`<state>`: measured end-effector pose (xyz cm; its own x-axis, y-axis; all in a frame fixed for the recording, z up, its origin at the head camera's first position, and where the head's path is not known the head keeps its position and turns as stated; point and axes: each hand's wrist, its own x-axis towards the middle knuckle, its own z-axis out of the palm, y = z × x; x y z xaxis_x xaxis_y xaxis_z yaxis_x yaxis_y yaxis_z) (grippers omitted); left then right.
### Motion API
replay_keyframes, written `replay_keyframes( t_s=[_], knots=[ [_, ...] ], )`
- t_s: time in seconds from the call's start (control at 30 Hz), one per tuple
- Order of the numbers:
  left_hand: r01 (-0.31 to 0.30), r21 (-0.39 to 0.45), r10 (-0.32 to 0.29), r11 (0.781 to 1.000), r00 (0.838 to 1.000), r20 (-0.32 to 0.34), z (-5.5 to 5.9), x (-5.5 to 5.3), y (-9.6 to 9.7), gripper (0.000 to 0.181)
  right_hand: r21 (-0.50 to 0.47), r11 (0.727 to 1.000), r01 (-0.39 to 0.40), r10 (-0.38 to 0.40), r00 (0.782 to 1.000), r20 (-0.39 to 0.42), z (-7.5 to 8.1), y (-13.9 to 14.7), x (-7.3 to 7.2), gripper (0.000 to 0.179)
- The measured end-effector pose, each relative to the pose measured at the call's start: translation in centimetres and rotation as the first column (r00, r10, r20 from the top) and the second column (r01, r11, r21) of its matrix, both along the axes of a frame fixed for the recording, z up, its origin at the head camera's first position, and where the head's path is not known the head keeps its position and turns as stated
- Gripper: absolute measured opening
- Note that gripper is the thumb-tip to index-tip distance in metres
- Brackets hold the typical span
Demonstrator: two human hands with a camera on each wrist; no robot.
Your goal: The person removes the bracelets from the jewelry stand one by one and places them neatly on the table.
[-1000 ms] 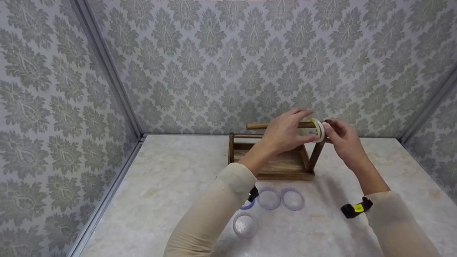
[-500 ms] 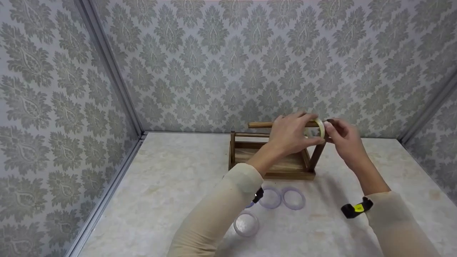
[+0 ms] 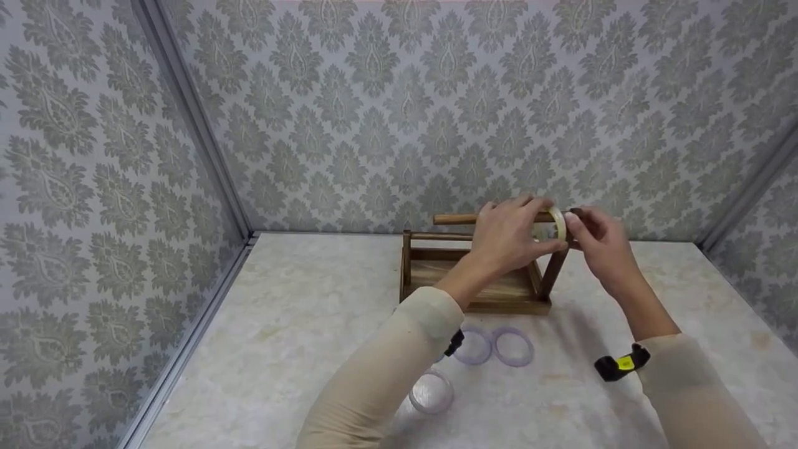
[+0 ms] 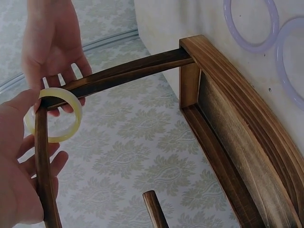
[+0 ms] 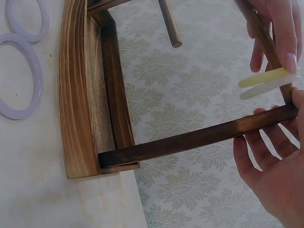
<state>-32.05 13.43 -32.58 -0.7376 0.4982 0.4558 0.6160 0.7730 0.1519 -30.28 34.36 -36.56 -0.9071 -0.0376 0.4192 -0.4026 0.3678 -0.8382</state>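
Observation:
A yellow bangle (image 3: 560, 226) and a white bangle (image 5: 261, 90) hang side by side around the top rod (image 3: 452, 219) of a brown wooden stand, close to its upright (image 3: 552, 274). My left hand (image 3: 508, 234) spans the rod and pinches the yellow bangle between thumb and fingers. At the rod's right end, my right hand (image 3: 605, 246) grips the top of the upright. In the right wrist view, its fingers lie behind the wood, with the thumb near the corner. The rod's left end is free.
Two lilac bangles, one a purple bangle (image 3: 530, 352), lie in front of the stand's tray (image 3: 511, 308). Nearer the front lies a pale bangle (image 3: 430, 412). Another bangle is mostly hidden behind the left sleeve (image 3: 386, 368). A patterned wall (image 3: 405, 112) rises behind the table (image 3: 299, 299).
My left hand has moved slightly right along the rod, bringing the yellow bangle closer to the upright, then stayed nearly still. My right hand has kept its grip on the stand.

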Motion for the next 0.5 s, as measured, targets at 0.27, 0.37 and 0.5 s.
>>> replay_keyframes(
  t_s=[0.27, 0.37, 0.5],
  knots=[
    [-0.034, -0.022, 0.034, 0.999, 0.999, 0.003, -0.13, 0.11, 0.30, 0.077, 0.000, 1.000, 0.010, -0.010, 1.000, -0.008, -0.38, 0.25, -0.29, 0.047],
    [-0.036, -0.029, 0.036, 0.999, 0.999, 0.005, -0.07, 0.12, 0.28, 0.074, 0.004, 1.000, 0.011, -0.011, 1.000, -0.007, -0.41, 0.26, -0.31, 0.046],
    [-0.038, -0.039, 0.039, 0.998, 0.999, 0.010, 0.09, 0.10, 0.14, 0.075, -0.013, 1.000, -0.003, 0.002, 1.000, -0.014, -0.32, 0.10, -0.30, 0.046]
  ],
)
